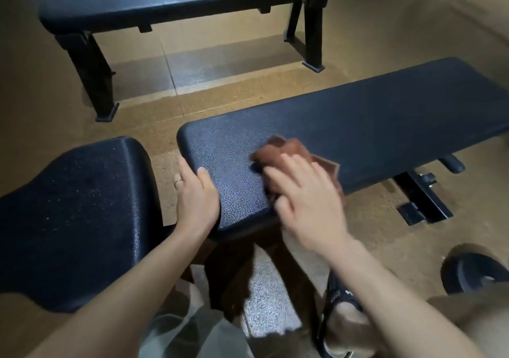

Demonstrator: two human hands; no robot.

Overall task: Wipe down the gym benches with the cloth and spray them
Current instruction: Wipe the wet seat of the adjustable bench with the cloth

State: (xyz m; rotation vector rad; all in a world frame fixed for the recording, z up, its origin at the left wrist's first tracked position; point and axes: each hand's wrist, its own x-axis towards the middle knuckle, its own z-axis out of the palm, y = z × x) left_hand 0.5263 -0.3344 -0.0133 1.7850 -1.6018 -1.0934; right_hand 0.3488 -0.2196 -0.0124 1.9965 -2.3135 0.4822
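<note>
Right hand (305, 200) is motion-blurred and hides part of the cloth (278, 151). Bench pad (358, 115) is cut by the right edge; far bench (165, 2) by the top edge.

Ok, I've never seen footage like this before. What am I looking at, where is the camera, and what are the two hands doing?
There is no machine here: a person is working with bare hands, and the single picture comes from a wide-angle camera worn on their head, looking forward and down.

The long black pad in the middle is a gym bench. The right hand presses a brown cloth flat onto its near end; the hand is blurred, which suggests a wiping stroke. The left hand grips the bench's end edge, thumb on top, with a ring on one finger.

To the left sits a separate seat pad, speckled with pale specks. Another bench stands farther back on the brown floor. No spray bottle is in view.
</note>
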